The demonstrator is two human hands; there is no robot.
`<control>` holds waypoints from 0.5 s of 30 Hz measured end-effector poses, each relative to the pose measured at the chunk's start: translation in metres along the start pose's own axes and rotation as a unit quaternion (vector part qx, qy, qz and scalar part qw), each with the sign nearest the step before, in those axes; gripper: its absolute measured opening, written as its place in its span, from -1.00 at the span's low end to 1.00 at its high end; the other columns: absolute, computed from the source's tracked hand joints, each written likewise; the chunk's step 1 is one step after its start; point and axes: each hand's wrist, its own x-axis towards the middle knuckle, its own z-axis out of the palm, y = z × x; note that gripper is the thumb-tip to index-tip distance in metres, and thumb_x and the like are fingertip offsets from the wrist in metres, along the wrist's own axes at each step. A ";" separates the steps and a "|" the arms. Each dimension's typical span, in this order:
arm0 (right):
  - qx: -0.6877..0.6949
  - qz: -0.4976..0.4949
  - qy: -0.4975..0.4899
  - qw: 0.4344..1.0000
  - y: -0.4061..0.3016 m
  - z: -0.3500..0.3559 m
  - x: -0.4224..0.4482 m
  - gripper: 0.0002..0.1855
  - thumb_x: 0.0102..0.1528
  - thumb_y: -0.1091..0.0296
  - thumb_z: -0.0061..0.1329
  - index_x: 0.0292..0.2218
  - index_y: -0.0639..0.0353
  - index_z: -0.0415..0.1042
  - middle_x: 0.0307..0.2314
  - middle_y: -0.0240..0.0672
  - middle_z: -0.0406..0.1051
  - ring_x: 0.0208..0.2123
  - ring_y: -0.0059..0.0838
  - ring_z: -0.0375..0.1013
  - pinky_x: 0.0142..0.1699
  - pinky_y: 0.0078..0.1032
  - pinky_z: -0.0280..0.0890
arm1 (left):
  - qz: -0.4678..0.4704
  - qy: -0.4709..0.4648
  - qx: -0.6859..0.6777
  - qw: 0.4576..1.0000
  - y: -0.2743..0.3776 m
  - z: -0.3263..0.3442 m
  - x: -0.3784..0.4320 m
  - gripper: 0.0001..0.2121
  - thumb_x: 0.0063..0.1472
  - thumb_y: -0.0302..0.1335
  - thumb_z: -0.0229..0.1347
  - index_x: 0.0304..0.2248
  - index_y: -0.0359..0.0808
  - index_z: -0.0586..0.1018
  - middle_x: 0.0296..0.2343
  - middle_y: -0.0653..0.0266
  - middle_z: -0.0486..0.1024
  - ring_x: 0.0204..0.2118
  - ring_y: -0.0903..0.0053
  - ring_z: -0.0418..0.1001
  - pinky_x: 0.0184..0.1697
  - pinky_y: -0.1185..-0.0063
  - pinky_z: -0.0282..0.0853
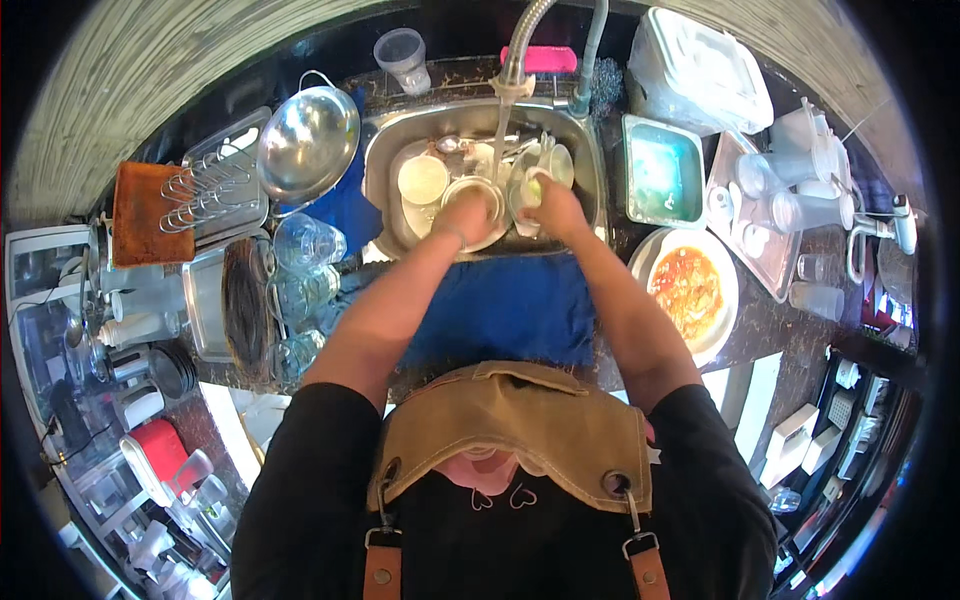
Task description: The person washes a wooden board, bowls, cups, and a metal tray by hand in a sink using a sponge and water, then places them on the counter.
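Observation:
Both my hands are down in a stainless steel sink (600, 161), where water (502, 139) runs from a flexible-neck faucet (517, 67). My left hand (466, 219) reaches into a round pale bowl (499, 204); its fingertips are hidden, so its grip is unclear. Around a small pale cup (534, 177) close the fingers of my right hand (561, 213), and a yellow-green bit shows there. Clear cups (560, 161) lie just beyond that hand. To the left is a cream round container (423, 180). Spoons and other cutlery (450, 145) lie along the sink's far side.
A blue cloth (495, 311) covers the counter before the sink. At right are a metal pan of bluish liquid (664, 172), a white bowl of orange-red food (684, 289) and a tray of plastic cups (750, 217). Glass jars (304, 285) and a steel bowl (309, 146) stand left.

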 end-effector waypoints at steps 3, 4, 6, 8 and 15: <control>-0.048 -0.016 -0.052 0.997 0.000 0.011 -0.006 -0.35 -0.14 0.19 0.22 -0.06 0.27 0.30 -0.19 0.01 0.42 -0.15 -0.06 0.43 -0.07 -0.26 0.31 | -0.023 -0.105 0.046 0.993 -0.005 0.016 -0.018 -0.76 0.09 -0.31 0.12 -0.32 -0.30 0.59 -0.32 -0.02 0.53 -0.24 0.19 0.51 -0.18 0.34 0.42; -0.047 -0.019 -0.050 0.997 -0.004 0.012 -0.007 -0.35 -0.14 0.19 0.22 -0.06 0.27 0.30 -0.19 0.01 0.42 -0.15 -0.06 0.43 -0.07 -0.26 0.31 | -0.020 -0.084 0.055 0.995 -0.009 0.019 -0.018 -0.79 0.12 -0.37 0.06 -0.31 -0.29 0.58 -0.31 -0.01 0.53 -0.25 0.20 0.51 -0.17 0.35 0.42; -0.065 -0.032 -0.048 0.996 -0.009 0.011 -0.006 -0.48 0.02 0.11 0.08 -0.08 0.26 0.34 -0.21 0.07 0.41 -0.13 0.02 0.39 -0.06 -0.26 0.28 | -0.009 -0.062 0.065 0.996 -0.013 0.020 -0.020 -0.81 0.14 -0.43 0.00 -0.29 -0.28 0.57 -0.30 0.00 0.52 -0.26 0.20 0.52 -0.16 0.37 0.42; 0.029 0.003 -0.013 0.999 -0.006 0.005 -0.002 -0.50 0.09 0.03 -0.03 -0.10 0.26 0.36 -0.23 0.06 0.41 -0.12 -0.02 0.38 -0.05 -0.29 0.27 | 0.009 -0.023 0.068 0.997 -0.004 0.012 -0.021 -0.77 0.15 -0.51 -0.11 -0.24 -0.27 0.55 -0.28 0.04 0.52 -0.22 0.25 0.51 -0.14 0.38 0.42; 0.756 0.165 -0.036 0.632 -0.024 -0.050 -0.003 -0.62 0.23 0.15 -0.34 0.03 -0.06 0.30 -0.12 -0.40 0.35 -0.10 -0.41 0.35 -0.03 -0.18 0.32 | 0.056 -0.064 0.184 0.979 -0.023 0.011 -0.017 -0.77 0.15 -0.52 -0.09 -0.23 -0.28 0.53 -0.25 0.10 0.51 -0.14 0.32 0.47 -0.09 0.40 0.38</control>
